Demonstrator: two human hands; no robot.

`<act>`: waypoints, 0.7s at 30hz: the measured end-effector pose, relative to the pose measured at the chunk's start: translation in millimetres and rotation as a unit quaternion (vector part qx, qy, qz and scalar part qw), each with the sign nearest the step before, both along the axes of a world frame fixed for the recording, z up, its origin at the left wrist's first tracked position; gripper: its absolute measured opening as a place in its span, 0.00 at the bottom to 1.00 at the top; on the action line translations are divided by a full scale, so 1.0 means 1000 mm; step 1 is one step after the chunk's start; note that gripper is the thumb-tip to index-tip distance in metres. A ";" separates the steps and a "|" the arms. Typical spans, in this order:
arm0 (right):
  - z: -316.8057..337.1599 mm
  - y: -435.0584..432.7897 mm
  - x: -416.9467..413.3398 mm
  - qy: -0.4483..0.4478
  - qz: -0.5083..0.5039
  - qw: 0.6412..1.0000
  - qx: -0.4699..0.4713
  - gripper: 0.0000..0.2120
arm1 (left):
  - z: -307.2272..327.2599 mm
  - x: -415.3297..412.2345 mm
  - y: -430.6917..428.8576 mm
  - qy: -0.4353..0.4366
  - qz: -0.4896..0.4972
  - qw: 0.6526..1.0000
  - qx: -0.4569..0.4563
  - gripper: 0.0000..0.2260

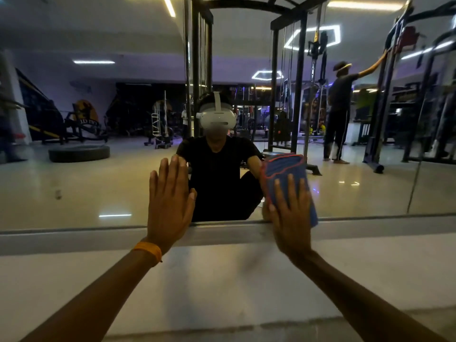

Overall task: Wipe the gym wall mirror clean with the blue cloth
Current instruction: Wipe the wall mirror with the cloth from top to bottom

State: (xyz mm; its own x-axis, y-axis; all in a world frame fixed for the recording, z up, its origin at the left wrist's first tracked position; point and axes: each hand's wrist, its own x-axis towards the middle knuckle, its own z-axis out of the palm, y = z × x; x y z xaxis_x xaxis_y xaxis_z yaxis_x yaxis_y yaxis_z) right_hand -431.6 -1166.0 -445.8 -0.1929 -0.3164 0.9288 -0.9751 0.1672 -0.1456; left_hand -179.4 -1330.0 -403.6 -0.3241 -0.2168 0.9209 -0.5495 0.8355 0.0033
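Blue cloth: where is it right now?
Head view, right of centre: the blue cloth lies under the right hand against the mirror, near its bottom edge.

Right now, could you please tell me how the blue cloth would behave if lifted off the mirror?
Probably floppy: the blue cloth lies folded flat under the right hand, its red-stitched edge wavy. Likely light, since straight fingers pin it against the mirror. Released, it would probably drop.

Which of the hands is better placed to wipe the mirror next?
Right. The right hand presses the blue cloth flat against the mirror near its bottom edge. The left hand lies bare and flat on the glass, with no cloth.
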 end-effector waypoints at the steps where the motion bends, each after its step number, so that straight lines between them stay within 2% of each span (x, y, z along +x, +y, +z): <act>1: -0.007 -0.010 0.013 0.062 0.019 0.997 0.047 0.27 | -0.002 -0.002 0.001 0.008 0.002 1.000 0.004 0.31; 3: -0.016 -0.019 0.021 0.212 0.041 0.967 0.133 0.28 | -0.008 -0.005 0.002 0.008 0.003 1.000 -0.001 0.31; 5: -0.018 -0.010 0.005 0.278 0.037 0.946 0.162 0.29 | -0.014 -0.002 0.001 -0.004 0.003 1.000 -0.013 0.31; 7: -0.021 0.011 -0.022 0.246 0.025 0.958 0.143 0.27 | -0.020 0.004 -0.003 -0.018 0.004 1.000 -0.016 0.31; 9: -0.023 0.038 -0.054 0.177 0.005 0.977 0.118 0.27 | -0.025 0.011 -0.005 -0.036 -0.001 0.999 -0.019 0.32; 12: -0.030 0.047 -0.055 0.125 0.003 0.987 0.104 0.29 | -0.028 0.017 -0.008 -0.057 0.008 0.998 -0.034 0.32; 14: -0.031 0.027 -0.027 0.163 0.037 0.977 0.129 0.30 | -0.029 0.014 -0.006 -0.060 0.017 0.997 -0.036 0.32; 18: -0.016 -0.005 0.006 0.294 0.073 0.931 0.202 0.29 | -0.034 0.012 -0.007 -0.059 0.015 0.997 -0.039 0.32; 21: -0.012 0.012 -0.021 0.290 0.067 0.931 0.209 0.28 | -0.040 0.017 -0.008 -0.069 0.008 0.997 -0.042 0.32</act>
State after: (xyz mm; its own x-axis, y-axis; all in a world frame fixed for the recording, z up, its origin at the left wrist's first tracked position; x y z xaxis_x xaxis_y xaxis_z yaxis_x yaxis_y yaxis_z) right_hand -452.5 -1154.3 -457.6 0.3708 -0.6594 0.6539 -0.8853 -0.0384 0.4634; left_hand -162.7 -1338.3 -443.4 -0.4462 -0.1468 0.8828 -0.5534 0.8205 -0.1433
